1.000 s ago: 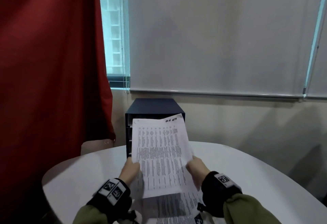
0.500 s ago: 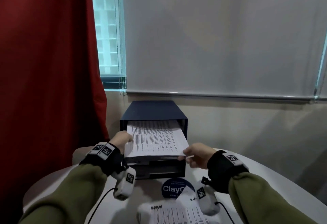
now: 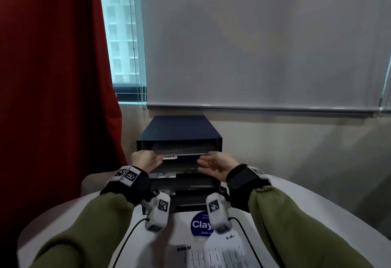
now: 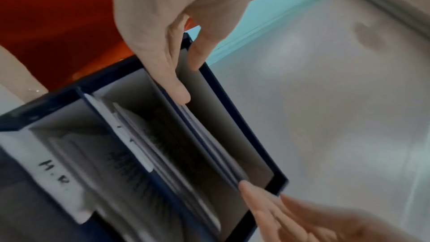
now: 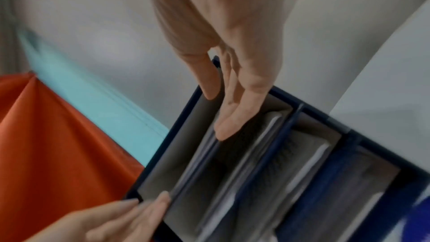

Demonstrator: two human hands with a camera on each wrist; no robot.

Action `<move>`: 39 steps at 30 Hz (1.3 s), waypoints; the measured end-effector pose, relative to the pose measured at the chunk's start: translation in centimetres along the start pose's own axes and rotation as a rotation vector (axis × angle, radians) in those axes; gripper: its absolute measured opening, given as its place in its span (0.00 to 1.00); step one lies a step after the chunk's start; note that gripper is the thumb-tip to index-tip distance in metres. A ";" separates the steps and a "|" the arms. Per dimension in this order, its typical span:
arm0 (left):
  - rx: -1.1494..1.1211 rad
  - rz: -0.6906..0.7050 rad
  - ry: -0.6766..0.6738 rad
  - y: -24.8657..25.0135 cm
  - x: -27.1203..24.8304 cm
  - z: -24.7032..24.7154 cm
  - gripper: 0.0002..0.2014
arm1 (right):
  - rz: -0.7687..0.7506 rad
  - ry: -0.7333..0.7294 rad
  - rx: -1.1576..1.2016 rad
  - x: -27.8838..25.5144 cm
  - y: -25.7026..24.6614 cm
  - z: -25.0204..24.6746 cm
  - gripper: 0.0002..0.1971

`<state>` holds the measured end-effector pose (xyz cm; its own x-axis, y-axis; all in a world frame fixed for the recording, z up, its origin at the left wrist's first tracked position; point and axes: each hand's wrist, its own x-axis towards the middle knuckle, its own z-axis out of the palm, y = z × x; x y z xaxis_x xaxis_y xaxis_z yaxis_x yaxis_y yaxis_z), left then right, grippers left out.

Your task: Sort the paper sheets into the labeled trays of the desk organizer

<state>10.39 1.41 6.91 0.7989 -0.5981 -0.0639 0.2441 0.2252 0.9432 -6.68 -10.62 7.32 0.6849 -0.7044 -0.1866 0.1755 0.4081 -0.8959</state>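
A dark blue desk organizer (image 3: 179,128) stands at the table's far edge, its trays stacked one above another. The printed sheet (image 3: 179,148) lies inside the top tray, on other papers. My left hand (image 3: 155,158) touches the tray's front left with straight fingers (image 4: 179,91), beside a white label (image 3: 170,157). My right hand (image 3: 204,161) is spread flat at the front right, its fingertips (image 5: 223,132) against the paper edges. Neither hand holds anything. More printed sheets (image 3: 215,253) lie on the white table (image 3: 317,214) near me.
Lower trays carry white labels (image 3: 163,175) and hold papers (image 4: 139,154). A blue round sticker (image 3: 200,224) lies on the table between the organizer and the loose sheets. A red curtain (image 3: 53,98) hangs at the left; a grey roller blind (image 3: 254,45) covers the window behind.
The sheet, held up in both hands a second ago, has slid fully into the top tray. Both hands have let go and now rest at the tray's front.
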 end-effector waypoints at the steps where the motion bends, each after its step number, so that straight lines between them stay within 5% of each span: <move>1: 0.025 0.025 0.043 -0.5 -0.6 -0.3 0.10 | -0.006 0.000 -0.095 -0.8 0.8 -0.6 0.18; 3: 0.140 0.071 0.063 -2.0 -2.1 -1.0 0.08 | 0.012 0.004 -0.308 -2.6 2.5 -2.0 0.12; 5: 0.320 0.016 -0.086 -4.3 -4.1 -1.9 0.08 | 0.094 0.002 -0.536 -4.5 4.2 -4.0 0.06; 10: 1.270 -0.042 -0.523 -10.4 -8.4 -4.9 0.09 | 0.423 0.028 -1.153 -8.5 7.4 -9.4 0.07; 15: 1.602 0.072 -0.537 -13.4 -10.6 -5.3 0.22 | 0.486 0.079 -1.237 -12.3 9.4 -11.7 0.08; 18: 1.580 0.193 -0.397 -13.6 -11.4 -5.0 0.16 | 0.410 0.109 -1.184 -13.5 10.1 -12.6 0.01; 21: 1.431 0.254 -0.294 -13.0 -12.1 -4.8 0.08 | 0.375 0.036 -1.050 -13.8 9.0 -13.4 0.11; 24: 1.240 0.285 -0.276 -12.1 -12.6 -5.0 0.10 | 0.221 0.111 -0.801 -13.9 7.9 -14.1 0.16; 28: 0.808 0.197 -0.383 -11.0 -12.9 -6.1 0.07 | 0.267 0.147 -1.009 -13.8 9.2 -14.2 0.27; 33: 0.498 0.146 -0.200 -10.4 -13.2 -7.0 0.04 | 0.275 0.075 -1.143 -13.7 10.8 -12.9 0.09; 36: 0.318 -0.033 -0.161 -10.4 -14.5 -7.4 0.04 | 0.213 0.128 -0.951 -12.7 11.3 -11.7 0.09; 39: 0.428 -0.258 -0.301 -11.0 -15.3 -8.0 0.09 | 0.201 0.165 -0.879 -11.2 11.0 -10.9 0.07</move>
<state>-0.06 14.24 -5.12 0.5363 -0.7987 -0.2728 0.1158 -0.2505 0.9612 -20.12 -4.51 -4.87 0.5230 -0.7694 -0.3669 -0.5838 -0.0097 -0.8119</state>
